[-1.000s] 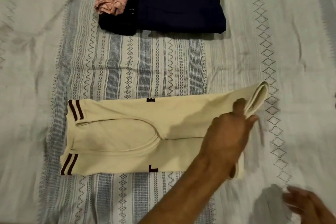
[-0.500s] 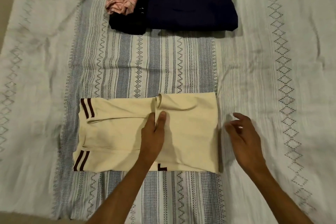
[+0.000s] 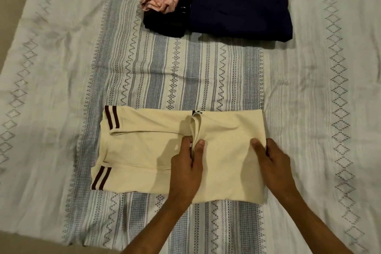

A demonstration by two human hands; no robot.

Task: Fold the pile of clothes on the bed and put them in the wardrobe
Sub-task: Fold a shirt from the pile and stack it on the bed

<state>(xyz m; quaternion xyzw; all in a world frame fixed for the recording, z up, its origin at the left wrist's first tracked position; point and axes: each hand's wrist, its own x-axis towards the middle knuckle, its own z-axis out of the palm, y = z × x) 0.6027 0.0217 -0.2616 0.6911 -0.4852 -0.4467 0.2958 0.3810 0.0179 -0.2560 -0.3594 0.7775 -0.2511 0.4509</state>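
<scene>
Cream shirt (image 3: 144, 150): left hand (image 3: 186, 173) pinches its folded hem, right hand (image 3: 274, 161) apparently grips its edge w/ thumb on top.

Both forearms bare, no sleeves, rings or watch showing

A second ago the left hand (image 3: 186, 168) held the right end of the cream shirt (image 3: 144, 150) up in the air, out to the right. Now that end is folded over to the middle, so the shirt is shorter. The left hand pinches the edge there. The right hand (image 3: 272, 161) was down in the corner, off the shirt. Now it grips the shirt's right fold
</scene>
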